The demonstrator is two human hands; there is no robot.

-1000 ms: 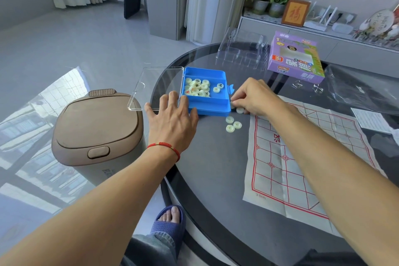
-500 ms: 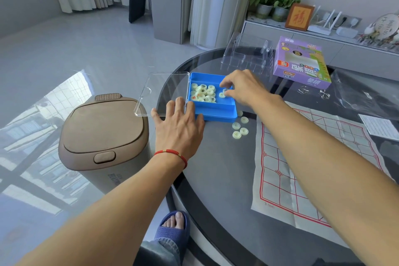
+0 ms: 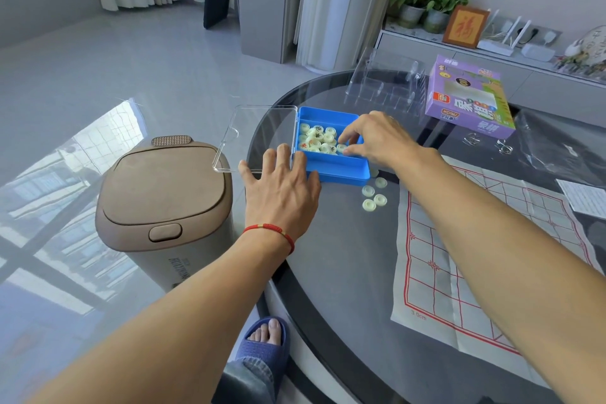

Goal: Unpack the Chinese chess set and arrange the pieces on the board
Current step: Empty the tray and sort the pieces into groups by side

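Note:
A blue plastic case [image 3: 341, 170] lies open on the dark glass table, its clear lid [image 3: 259, 138] folded out to the left. Several pale round chess pieces [image 3: 319, 139] fill its left half. My left hand [image 3: 280, 188] rests flat against the case's near left corner, fingers straight. My right hand [image 3: 377, 138] reaches into the case, its fingertips curled on a piece [image 3: 341, 148] at the heap's right edge. Several loose pieces [image 3: 373, 195] lie on the glass in front of the case. The paper board [image 3: 459, 256] with red lines is spread out to the right.
A brown lidded bin [image 3: 164, 200] stands on the floor left of the table. A purple game box [image 3: 469, 102] and a clear plastic insert [image 3: 387, 85] sit behind the case. Metal ring puzzles [image 3: 485, 143], a plastic bag and a leaflet [image 3: 583, 198] lie at the right.
My right hand has left the loose pieces on the glass, moved up into the blue case and now closes its fingertips on a piece there. My left hand has stayed at the case.

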